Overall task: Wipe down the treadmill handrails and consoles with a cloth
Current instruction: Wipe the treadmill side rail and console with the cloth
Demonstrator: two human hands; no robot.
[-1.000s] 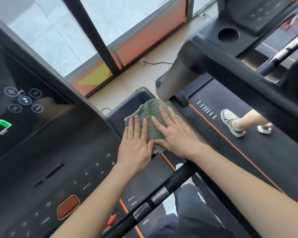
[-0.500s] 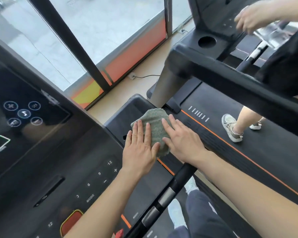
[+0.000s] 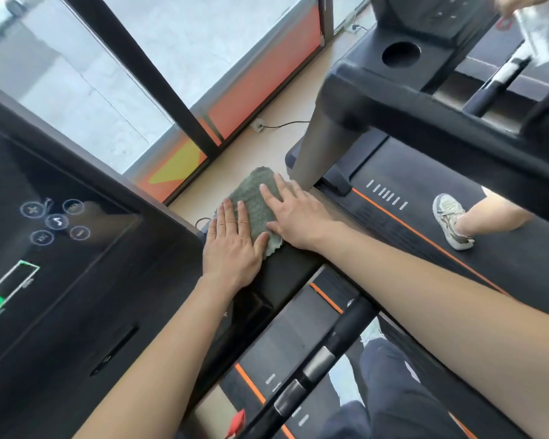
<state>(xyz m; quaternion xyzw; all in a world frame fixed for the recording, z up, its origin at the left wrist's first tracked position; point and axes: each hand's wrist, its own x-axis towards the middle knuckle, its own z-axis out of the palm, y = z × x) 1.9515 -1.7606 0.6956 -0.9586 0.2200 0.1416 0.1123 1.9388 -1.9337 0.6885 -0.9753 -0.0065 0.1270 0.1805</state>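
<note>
A grey-green cloth lies flat on the right end of my treadmill's black console. My left hand presses on the cloth's left part with straight fingers. My right hand lies flat on its right part, fingers spread. The console's dark screen with white icons fills the left of the view. A black handrail with silver pulse sensors runs below my arms.
A second treadmill stands to the right, with a cup holder and a grey upright. Another person's leg and sneaker stand on its belt; their hand holds a cloth at top right. Windows and beige floor lie ahead.
Both hands have pushed the cloth farther along the console's right end, away from me. The view has swung left and down. The other person's hand has come into view at top right.
</note>
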